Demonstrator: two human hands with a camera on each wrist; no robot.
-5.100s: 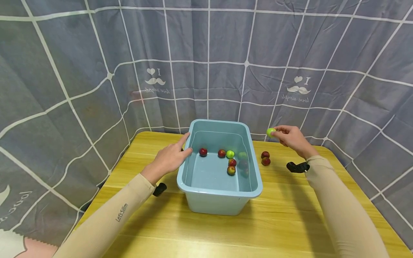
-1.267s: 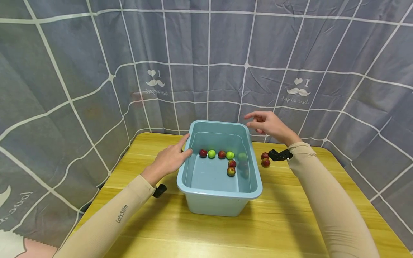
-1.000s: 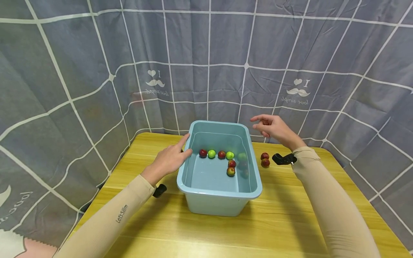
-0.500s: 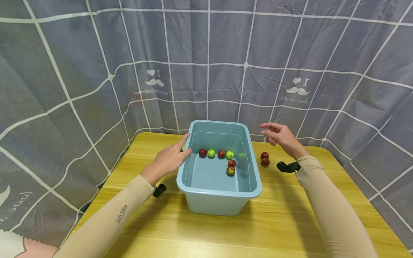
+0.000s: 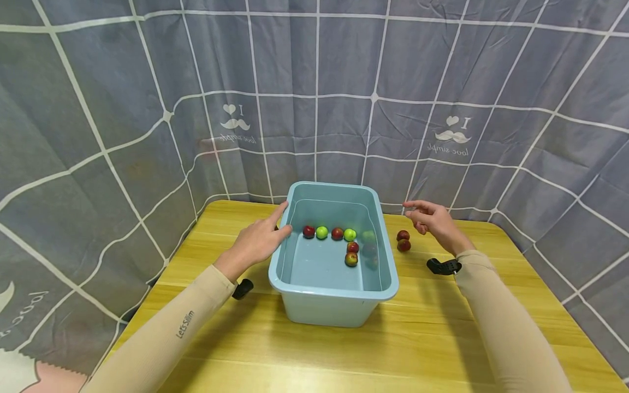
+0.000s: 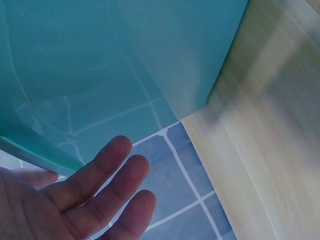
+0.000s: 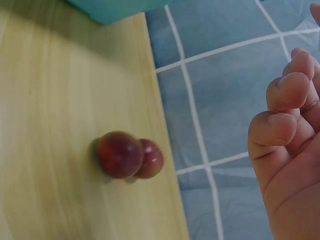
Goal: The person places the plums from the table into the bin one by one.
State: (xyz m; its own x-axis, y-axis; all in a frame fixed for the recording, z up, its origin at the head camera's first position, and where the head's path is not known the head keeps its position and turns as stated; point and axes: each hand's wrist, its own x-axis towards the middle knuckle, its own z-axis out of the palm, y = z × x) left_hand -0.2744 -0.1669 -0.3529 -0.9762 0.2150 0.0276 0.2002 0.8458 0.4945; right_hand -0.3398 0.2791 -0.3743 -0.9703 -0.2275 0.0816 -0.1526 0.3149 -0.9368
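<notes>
A light-blue plastic tub point(image 5: 324, 295) stands mid-table in the head view. Inside lie several small apple-like fruits, among them a green one point(image 5: 321, 232) between two red ones and a mottled red-green one point(image 5: 351, 259). My left hand point(image 5: 257, 240) rests on the tub's left rim, its index finger and thumb extended; in the left wrist view its other fingers point(image 6: 120, 180) lie loosely outside the wall. Right of the tub sit two dark red fruits point(image 5: 404, 245), touching each other. Holding nothing, my right hand point(image 5: 436, 222) hovers beside and above them, fingers loosely bent.
The tub and both fruits stand on a yellow wooden table point(image 5: 236, 344). A grey curtain point(image 5: 344, 131) with white grid lines hangs close behind its far edge. The tub's right wall point(image 5: 388, 245) rises between the two outer fruits and those inside.
About five seconds ago my right hand pinched a green fruit; a green one now lies between red ones in the tub. The emptied hand has since moved right and down. My left hand stays put.
</notes>
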